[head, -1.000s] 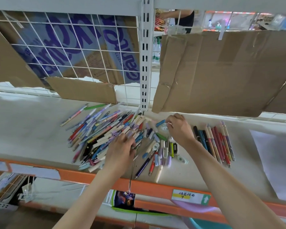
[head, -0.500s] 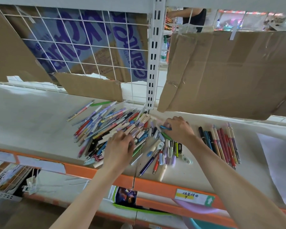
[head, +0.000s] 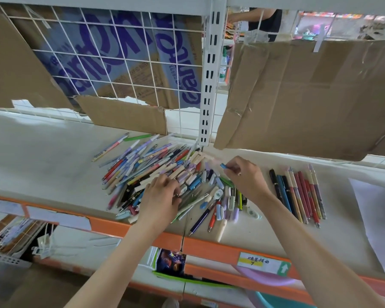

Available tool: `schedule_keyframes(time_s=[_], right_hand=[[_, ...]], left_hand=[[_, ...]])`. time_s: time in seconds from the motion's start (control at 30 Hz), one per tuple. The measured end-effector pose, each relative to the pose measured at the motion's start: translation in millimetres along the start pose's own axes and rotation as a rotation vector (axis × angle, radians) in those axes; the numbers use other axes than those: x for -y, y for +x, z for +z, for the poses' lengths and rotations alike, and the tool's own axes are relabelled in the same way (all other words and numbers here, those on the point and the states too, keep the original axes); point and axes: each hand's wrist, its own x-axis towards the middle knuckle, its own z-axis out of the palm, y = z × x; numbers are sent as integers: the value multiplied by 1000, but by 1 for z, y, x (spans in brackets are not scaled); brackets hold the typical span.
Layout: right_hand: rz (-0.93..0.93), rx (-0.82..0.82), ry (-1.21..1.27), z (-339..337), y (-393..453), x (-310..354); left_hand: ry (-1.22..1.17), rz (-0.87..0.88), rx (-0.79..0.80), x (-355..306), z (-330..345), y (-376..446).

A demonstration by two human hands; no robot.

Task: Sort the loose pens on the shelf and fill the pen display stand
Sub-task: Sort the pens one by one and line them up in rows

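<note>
A big heap of loose pens (head: 147, 172) in many colours lies on the white shelf (head: 42, 156). My left hand (head: 160, 196) rests on the heap's near side, fingers curled among the pens; whether it holds one is hidden. My right hand (head: 245, 174) is raised just right of the heap and pinches a small blue pen (head: 223, 166) between thumb and fingers. A sorted row of red, beige and dark pens (head: 298, 192) lies side by side further right. No pen display stand is in view.
An upright white shelf post (head: 209, 85) stands behind the heap. Cardboard sheets (head: 309, 96) hang on the wire grid back. The shelf's orange front rail (head: 209, 243) carries a label. A white paper sheet (head: 378, 218) lies at the far right. A person stands beyond the shelf.
My right hand has lifted a small blue pen out of the heap's right side. My left hand stays on the heap, shifted only slightly. The camera moved closer.
</note>
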Motion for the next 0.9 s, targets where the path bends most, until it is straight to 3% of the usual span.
schedule_keyframes(time_s=[0.17,0.33,0.77,0.9], right_hand=[[-177,85,28,9,-22,12],[-350,107,-121,25,-37,12],[-321,-4,-137,31,-42,15],[-336,46,-182,33,-45,17]], left_hand=[[-39,-23,-4,0,-4,0],[-31,-57,-20,8,-5,-2],[86,-17,25,4,-2,-3],[82,-21,20,4,0,-3]])
